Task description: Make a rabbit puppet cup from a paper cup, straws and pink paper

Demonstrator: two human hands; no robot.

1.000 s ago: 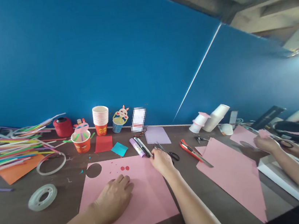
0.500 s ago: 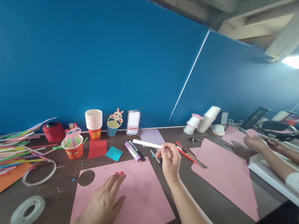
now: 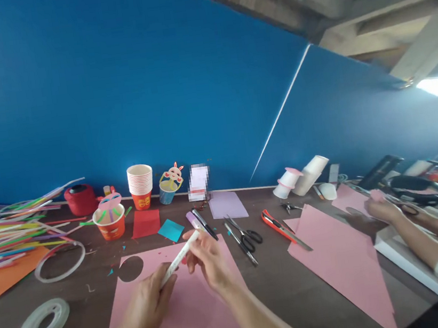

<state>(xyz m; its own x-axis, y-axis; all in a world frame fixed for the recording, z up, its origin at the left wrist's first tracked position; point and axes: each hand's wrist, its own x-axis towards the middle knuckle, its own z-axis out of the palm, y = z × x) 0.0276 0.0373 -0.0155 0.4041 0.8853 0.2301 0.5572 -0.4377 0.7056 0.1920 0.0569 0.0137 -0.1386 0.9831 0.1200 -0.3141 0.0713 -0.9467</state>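
So, from the head camera, both hands were on one slim white pen-like stick (image 3: 180,256), which slanted above one big pink paper sheet (image 3: 194,318). The left hand (image 3: 146,300) had the lower end pinched between thumb and fingers, nearly closed. The right hand (image 3: 209,259) was half curled, fingertips pressed on the upper end. That sheet had one round hole near its far left corner.

Just right of it I counted one pair of black-handled scissors (image 3: 248,237) and one silver-and-black pen (image 3: 241,243) lying side by side, then one orange utility knife (image 3: 278,226). Just beyond the right hand were one purple-and-white glue stick (image 3: 193,220) and one black-and-white marker (image 3: 206,225), side by side.

Small paper: one red square (image 3: 146,223), one teal square (image 3: 171,230) and one lilac piece (image 3: 228,206). Cups by the wall: one tall paper cup stack (image 3: 140,181), too tight to count, plus one blue cup (image 3: 167,195) with a bunny figure and one orange-red cup (image 3: 111,227) with a pink figure.

Far left sat one translucent tape roll (image 3: 42,323). Off to the right, a co-worker's two hands (image 3: 380,210) had one pink paper piece and a second pair of scissors.
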